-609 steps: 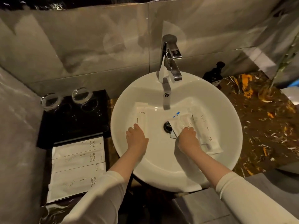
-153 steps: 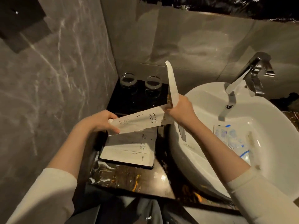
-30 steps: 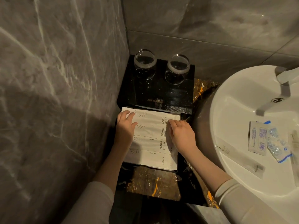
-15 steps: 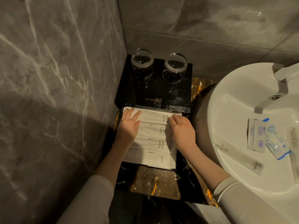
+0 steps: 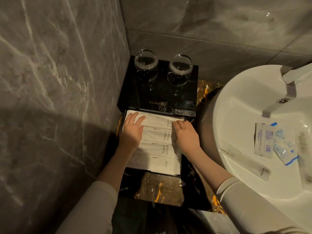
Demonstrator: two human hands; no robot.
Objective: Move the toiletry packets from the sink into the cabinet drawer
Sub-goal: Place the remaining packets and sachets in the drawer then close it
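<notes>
Below, both hands lie flat with straight fingers on the farthest long white paper toothbrush packet (image 5: 157, 120) in the open black drawer (image 5: 183, 159): left hand (image 5: 132, 132) at its left end, right hand (image 5: 186, 135) at its right. Three more white packets (image 5: 158, 149) lie nearer. Two clear glasses (image 5: 146, 66) stand on the black cabinet (image 5: 168, 95) behind. Small printed sachets (image 5: 264, 141) lie in the round white sink (image 5: 236, 115) to the right.

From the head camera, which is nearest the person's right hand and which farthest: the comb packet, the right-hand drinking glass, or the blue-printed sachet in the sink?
Measured from the right hand:
1. White paper comb packet, just below-left in the open drawer.
2. Right-hand clear drinking glass, behind on the black cabinet top.
3. Blue-printed white sachet, off to the right in the white sink basin.
</notes>
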